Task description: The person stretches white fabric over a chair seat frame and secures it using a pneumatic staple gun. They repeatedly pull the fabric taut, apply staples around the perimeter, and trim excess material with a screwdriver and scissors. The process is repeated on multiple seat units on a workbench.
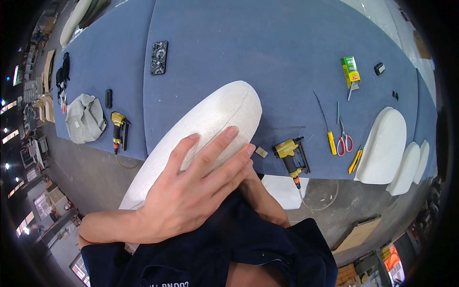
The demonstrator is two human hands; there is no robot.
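Observation:
A long white fabric-covered padded piece (210, 112) with a rounded far end and a seam lies slantwise at the table's near edge, in front of my body. My left hand (191, 189) rests on top of it, fingers stretched and spread over the cover. My right hand (248, 174) is at the right side of the padded piece, beneath the left fingertips. The left hand hides most of it, and its fingers do not show. Nearest to it on the table is a small tan block (261, 152).
A blue-covered table (248, 43) holds yellow staple guns (288, 149) (117, 119), a screwdriver (332, 142), red-handled scissors (344, 143), a yellow cutter (355, 160), a phone (159, 57) and a grey cloth (85, 119). White padded pieces (385, 143) stand at right. An air hose (330, 203) hangs off the edge.

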